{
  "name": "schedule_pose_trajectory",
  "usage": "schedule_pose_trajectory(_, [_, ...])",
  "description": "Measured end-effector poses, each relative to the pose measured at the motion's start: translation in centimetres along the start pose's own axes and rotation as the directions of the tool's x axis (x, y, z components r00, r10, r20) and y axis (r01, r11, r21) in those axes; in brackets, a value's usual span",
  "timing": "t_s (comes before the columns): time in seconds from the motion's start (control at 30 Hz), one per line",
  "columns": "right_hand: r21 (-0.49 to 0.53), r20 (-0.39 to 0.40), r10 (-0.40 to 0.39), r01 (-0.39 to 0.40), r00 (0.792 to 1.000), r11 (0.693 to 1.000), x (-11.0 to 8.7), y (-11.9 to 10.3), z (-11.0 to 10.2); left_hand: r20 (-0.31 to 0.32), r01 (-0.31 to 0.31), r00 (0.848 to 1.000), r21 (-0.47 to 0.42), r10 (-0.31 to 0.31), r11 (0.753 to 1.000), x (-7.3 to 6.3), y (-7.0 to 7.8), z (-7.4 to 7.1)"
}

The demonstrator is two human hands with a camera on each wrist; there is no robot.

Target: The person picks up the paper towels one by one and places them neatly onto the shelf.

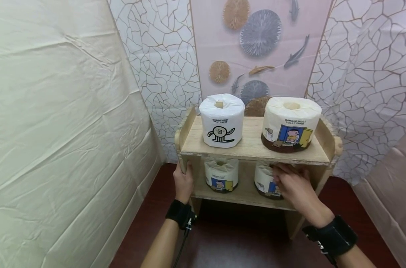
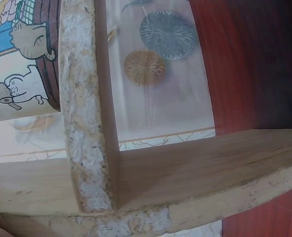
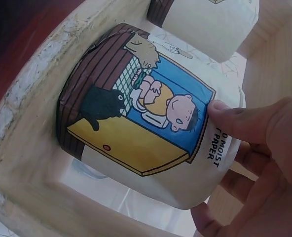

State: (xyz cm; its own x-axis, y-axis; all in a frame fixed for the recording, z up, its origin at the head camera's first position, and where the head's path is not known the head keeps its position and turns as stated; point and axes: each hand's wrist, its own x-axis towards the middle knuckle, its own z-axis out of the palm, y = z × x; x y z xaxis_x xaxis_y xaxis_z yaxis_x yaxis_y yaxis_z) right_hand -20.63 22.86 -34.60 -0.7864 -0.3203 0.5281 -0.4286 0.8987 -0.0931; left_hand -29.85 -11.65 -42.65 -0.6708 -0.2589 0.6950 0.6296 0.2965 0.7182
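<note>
My right hand [image 1: 295, 188] grips the upper end of a wrapped toilet paper roll [image 3: 161, 113] on the lower board of a small wooden shelf [image 1: 253, 156]. In the right wrist view the thumb lies on the printed front, and the other fingers curl round the end and side. My left hand [image 1: 183, 184] holds the shelf's left side panel, thumb towards the inside; its other fingers are mostly hidden. To the left on the lower board stands another toilet paper roll [image 1: 221, 176]. The upper board carries a white roll [image 1: 222, 124] and a cream printed roll [image 1: 290, 128].
The shelf stands on a dark red table [image 1: 236, 242]. Behind it hangs a patterned cloth [image 1: 260, 37] with fish and round leaves. A pale cloth wall [image 1: 62, 111] rises on the left, another cloth [image 1: 387, 193] on the right. Black bands with cables wrap both wrists.
</note>
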Motion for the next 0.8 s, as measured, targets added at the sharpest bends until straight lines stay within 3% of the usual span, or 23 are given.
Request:
schedule_pose_trajectory(0.27, [-0.006, -0.032, -0.023, 0.023, 0.999, 1.0, 0.05, -0.06, 0.32, 0.004, -0.03, 1.0, -0.007, 0.03, 1.0, -0.04, -0.19, -0.15])
schedule_pose_trajectory(0.57, [-0.042, -0.042, -0.072, 0.07, 0.997, 0.997, -0.26, 0.41, 0.39, 0.009, -0.02, 1.0, -0.015, 0.02, 1.0, -0.07, -0.11, -0.02])
schedule_pose_trajectory(0.8, [-0.075, -0.078, -0.094, 0.088, 0.993, 0.993, -0.41, 0.24, 0.35, -0.012, 0.012, 1.0, 0.03, -0.011, 0.999, 0.13, 0.23, 0.24])
